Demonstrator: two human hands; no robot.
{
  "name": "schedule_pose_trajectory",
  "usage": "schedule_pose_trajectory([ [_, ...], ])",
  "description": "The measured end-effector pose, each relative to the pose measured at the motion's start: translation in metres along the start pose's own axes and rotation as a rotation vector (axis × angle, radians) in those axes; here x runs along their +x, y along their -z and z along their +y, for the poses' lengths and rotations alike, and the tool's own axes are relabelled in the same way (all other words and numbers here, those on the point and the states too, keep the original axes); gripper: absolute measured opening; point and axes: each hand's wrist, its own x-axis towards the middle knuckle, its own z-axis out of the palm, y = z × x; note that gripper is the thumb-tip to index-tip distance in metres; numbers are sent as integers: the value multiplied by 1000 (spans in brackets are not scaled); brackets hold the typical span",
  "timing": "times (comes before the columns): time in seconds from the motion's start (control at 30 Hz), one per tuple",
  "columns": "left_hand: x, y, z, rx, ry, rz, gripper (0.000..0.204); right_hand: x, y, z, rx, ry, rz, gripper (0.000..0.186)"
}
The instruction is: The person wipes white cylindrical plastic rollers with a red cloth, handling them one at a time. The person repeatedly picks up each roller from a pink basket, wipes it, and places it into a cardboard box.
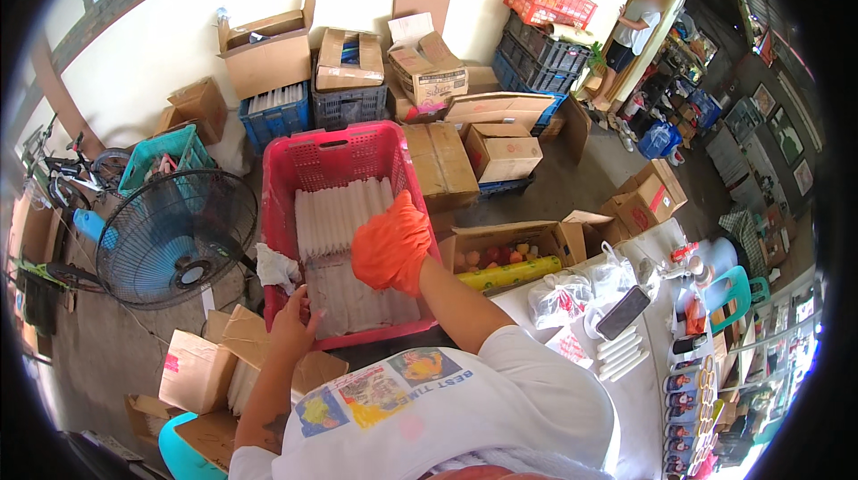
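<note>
A pink plastic crate (271,198) stands in front of me with rows of white candles (340,212) inside. Clear plastic wrapping seems to cover the candles (353,301) in its near half. My right hand (391,248) is over the crate, covered to the wrist by crumpled orange material, cloth or plastic. Its fingers are hidden under that covering. At the crate's near left corner is my left hand (293,324), fingers apart and nothing in them; whether they touch the rim I cannot tell. A white rag (278,267) hangs over the rim just beyond it.
A black floor fan (179,239) stands left of the crate. Cardboard boxes (438,163) and stacked crates (536,55) line the wall. At right, a white table (527,310) bears a phone (623,313), loose candles (621,353) and bags. Another person (636,29) stands far right.
</note>
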Motion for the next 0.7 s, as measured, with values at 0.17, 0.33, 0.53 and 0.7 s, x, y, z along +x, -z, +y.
schedule_pose_trajectory([
  [0.17, 2, 5, 8, 187, -68, -12, 53, -1, -6, 4, 6, -14, -14, 53],
  [0.33, 4, 0, 14, 277, -88, 1, 49, -5, -13, 16, 11, -38, -40, 52],
  [0.53, 6, -3, 21, 308, -10, -9, 56, -15, -19, 27, 38, -76, -71, 51],
  [0.7, 5, -1, 28, 320, 53, -64, 63, -15, -16, 25, 42, -84, -82, 50],
])
